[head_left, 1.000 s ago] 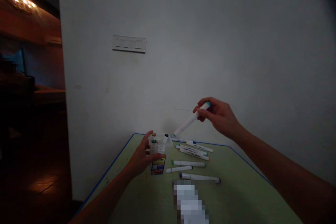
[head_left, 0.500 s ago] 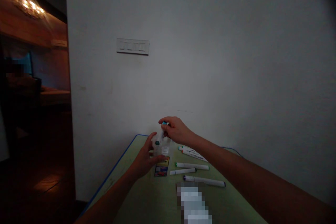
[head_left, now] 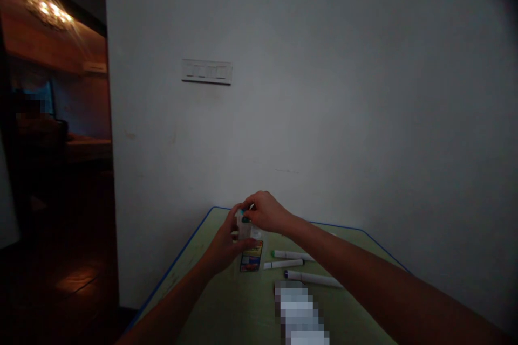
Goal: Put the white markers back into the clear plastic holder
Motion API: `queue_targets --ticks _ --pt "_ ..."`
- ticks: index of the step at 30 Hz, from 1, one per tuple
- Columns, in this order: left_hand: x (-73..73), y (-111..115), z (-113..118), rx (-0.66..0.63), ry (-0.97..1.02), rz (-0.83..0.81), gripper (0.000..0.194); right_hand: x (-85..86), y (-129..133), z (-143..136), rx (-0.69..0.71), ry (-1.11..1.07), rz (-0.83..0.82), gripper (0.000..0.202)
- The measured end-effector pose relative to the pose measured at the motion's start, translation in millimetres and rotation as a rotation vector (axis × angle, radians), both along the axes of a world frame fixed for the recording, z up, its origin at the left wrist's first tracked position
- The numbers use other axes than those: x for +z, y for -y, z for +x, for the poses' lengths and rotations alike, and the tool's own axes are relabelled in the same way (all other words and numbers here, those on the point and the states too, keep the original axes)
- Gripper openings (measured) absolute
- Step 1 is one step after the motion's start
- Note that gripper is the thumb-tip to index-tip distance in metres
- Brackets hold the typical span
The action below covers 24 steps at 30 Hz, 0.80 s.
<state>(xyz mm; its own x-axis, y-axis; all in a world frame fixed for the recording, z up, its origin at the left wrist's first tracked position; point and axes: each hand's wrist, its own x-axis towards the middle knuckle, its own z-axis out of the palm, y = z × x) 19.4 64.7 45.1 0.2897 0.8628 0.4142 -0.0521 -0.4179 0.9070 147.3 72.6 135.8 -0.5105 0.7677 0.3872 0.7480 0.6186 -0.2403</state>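
My left hand [head_left: 222,247] curls around the side of a clear plastic container [head_left: 245,233]. In the upper part of the container shows a dark teal marker end [head_left: 245,220]. My right hand [head_left: 269,211] is closed at the container's top, its fingers on a marker with a light blue end [head_left: 242,211]. Most of that marker is hidden behind the fingers and the container. Below the left thumb is a colourful printed label [head_left: 251,256]; whether it belongs to the container I cannot tell.
On the green table [head_left: 226,302] to the right lie a green-ended marker [head_left: 289,254], a thin white marker [head_left: 283,264] and a purple-ended marker [head_left: 309,278]. A blurred-out pale object [head_left: 301,310] is at the front. The wall [head_left: 324,91] rises behind the table.
My right hand has come down and left, lowering the light blue-ended marker into the container's top. The right forearm now covers the markers at the back. My left hand keeps its hold.
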Motion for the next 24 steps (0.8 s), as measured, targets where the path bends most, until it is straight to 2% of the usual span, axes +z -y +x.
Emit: queue_targets --ticks 3,7,13,20,24 --pt "-0.4 -0.2 0.1 -0.011 0.006 0.009 0.083 1.7 0.5 0.8 0.023 0.02 0.024 0.026" --pt "-0.2 -0.1 0.6 -0.004 -0.002 0.024 0.083 6.9 0.2 4.4 0.004 0.061 0.164 0.024" --pt "-0.5 -0.1 0.8 -0.006 0.0 0.015 0.085 6.4 -6.0 8.2 -0.028 0.161 0.141 0.023" --pt "0.1 0.3 1.0 -0.006 0.011 0.009 0.085 -0.3 0.8 2.7 -0.098 0.269 0.219 0.021" --pt "-1.8 -0.9 0.4 -0.021 0.021 0.0 0.086 6.0 2.6 1.4 -0.103 0.289 0.214 0.022"
